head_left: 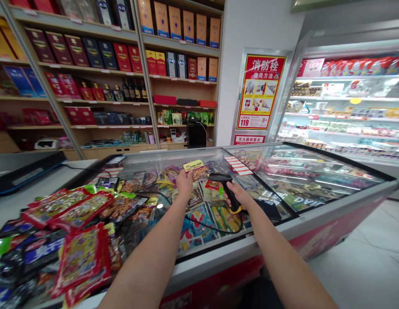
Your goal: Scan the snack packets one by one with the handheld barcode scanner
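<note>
Over a glass-topped freezer, a packet with a yellow top sits pinched at its left side between the thumb and fingers of the left hand. Just to its right, the right hand curls its fingers around the grip of a black scanner, whose cable loops nearby. Whether the packet touches the freezer is hard to tell. Red and dark packs heap at near left; boxes line far shelves, left of a red poster.
</note>
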{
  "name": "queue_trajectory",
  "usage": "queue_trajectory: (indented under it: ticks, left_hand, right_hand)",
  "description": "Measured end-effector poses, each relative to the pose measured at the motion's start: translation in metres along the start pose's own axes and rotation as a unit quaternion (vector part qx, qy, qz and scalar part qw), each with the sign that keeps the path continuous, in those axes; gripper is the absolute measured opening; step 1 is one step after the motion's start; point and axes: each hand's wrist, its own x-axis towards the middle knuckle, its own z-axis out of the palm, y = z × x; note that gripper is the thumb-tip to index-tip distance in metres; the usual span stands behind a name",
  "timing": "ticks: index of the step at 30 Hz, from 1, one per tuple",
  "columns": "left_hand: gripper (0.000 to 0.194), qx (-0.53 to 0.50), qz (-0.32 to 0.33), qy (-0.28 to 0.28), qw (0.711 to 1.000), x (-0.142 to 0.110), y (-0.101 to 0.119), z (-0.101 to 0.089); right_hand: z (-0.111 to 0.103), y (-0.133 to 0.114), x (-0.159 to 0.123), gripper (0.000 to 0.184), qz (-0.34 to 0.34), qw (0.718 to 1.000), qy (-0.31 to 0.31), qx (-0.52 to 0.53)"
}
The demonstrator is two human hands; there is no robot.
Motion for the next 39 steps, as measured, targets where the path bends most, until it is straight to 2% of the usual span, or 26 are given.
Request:
queue_trajectory:
  ticks: [4,7,9,12,16,25,29,32,35,37,39]
  left_hand:
    - [0.021,-0.008,0.001,0.012,1.0,-0.001,-0.001,0.0]
    - [0.02,0.001,0.004,0.016,1.0,-0.001,0.0,-0.008]
    - [0.021,0.015,0.008,0.014,1.0,0.001,0.0,-0.02]
    - [0.021,0.058,0.0,0.016,0.998,0.006,-0.002,-0.049]
    - [0.023,0.121,-0.014,0.049,0.991,0.012,-0.013,-0.101]
    - [0.028,0.217,-0.05,0.163,0.961,0.014,-0.064,-0.229]
    - [0.027,0.25,-0.085,0.19,0.946,0.011,-0.086,-0.274]
    - [0.03,0.271,-0.119,0.186,0.937,0.007,-0.096,-0.291]
    - [0.048,0.284,-0.128,0.202,0.929,0.003,-0.099,-0.296]
    - [0.06,0.293,-0.105,0.231,0.922,-0.001,-0.096,-0.295]
    - [0.059,0.308,-0.062,0.239,0.919,-0.011,-0.091,-0.293]
  right_hand:
    - [0.0,0.003,0.002,0.041,0.01,1.0,-0.004,0.008]
    - [0.002,0.006,0.006,0.04,0.013,0.999,-0.014,0.029]
    - [0.006,0.006,0.011,0.04,0.011,0.999,-0.027,0.037]
    - [0.022,0.001,0.019,0.038,0.016,0.998,-0.06,0.03]
    - [0.063,-0.008,0.032,0.038,0.017,0.992,-0.116,0.036]
    - [0.195,-0.003,0.053,0.043,0.04,0.968,-0.245,0.03]
    - [0.241,-0.001,0.057,0.042,0.041,0.956,-0.289,0.026]
    - [0.265,-0.001,0.057,0.044,0.042,0.95,-0.31,0.013]
    - [0.278,-0.001,0.055,0.043,0.037,0.948,-0.318,0.0]
    - [0.281,0.0,0.055,0.043,0.035,0.946,-0.321,-0.002]
    - [0.277,0.001,0.055,0.044,0.035,0.946,-0.321,0.002]
